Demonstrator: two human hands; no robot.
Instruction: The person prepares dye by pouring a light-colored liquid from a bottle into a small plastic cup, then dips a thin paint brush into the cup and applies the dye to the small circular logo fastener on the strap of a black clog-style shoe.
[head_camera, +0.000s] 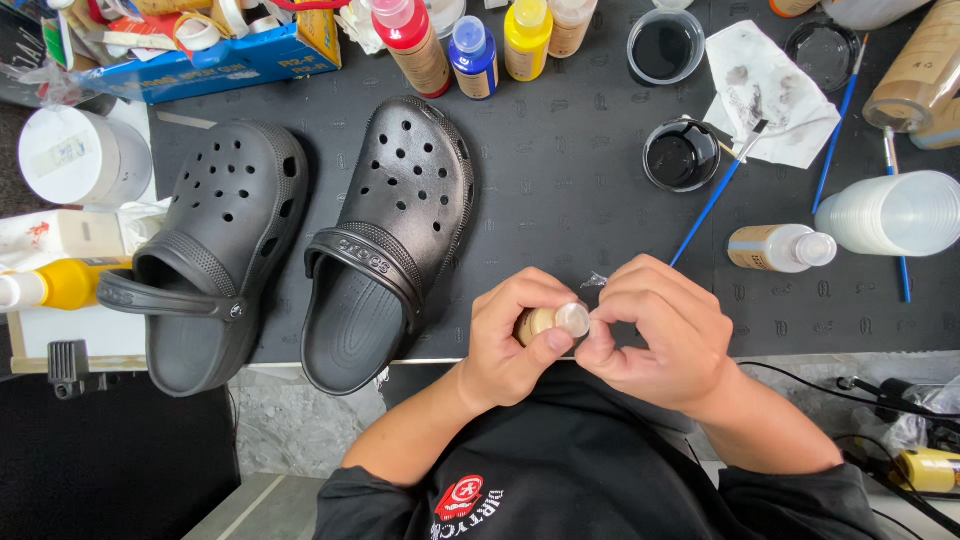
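Surface (560, 200): dark mat covering most of the view, cluttered along its far edge.

Landmark: right-hand black clog (395, 240), lying sole down, toe pointing away from the person, heel strap folded forward over the opening.

Second black clog (215, 250): just left of the landmark clog, angled the same way, heel end overhanging the near edge of the surface.

Stack of clear plastic cups (890, 213): lying on its side, far right of the landmark clog.

White tub (80, 155): left of the second clog, well apart from the landmark.

Crumpled white tissue (770, 95) with dark smudges: right of and beyond the landmark clog; just beside it a small round pot of black paint (681, 155).

Paint bottles beyond the landmark clog's toe: red cap (410, 35), blue cap (472, 55), yellow (527, 35).

Blue-handled brush (715, 195): lying slantwise right of the landmark clog, tip beside the black pot.

Left hand (515, 340): right of the landmark clog's heel, at the near edge of the surface, fingers curled round a small tan bottle (540, 322), holding it on its side.

Right hand (660, 335): touching the left, thumb and fingertips pinched at the clear cap (573, 319) on the bottle's end
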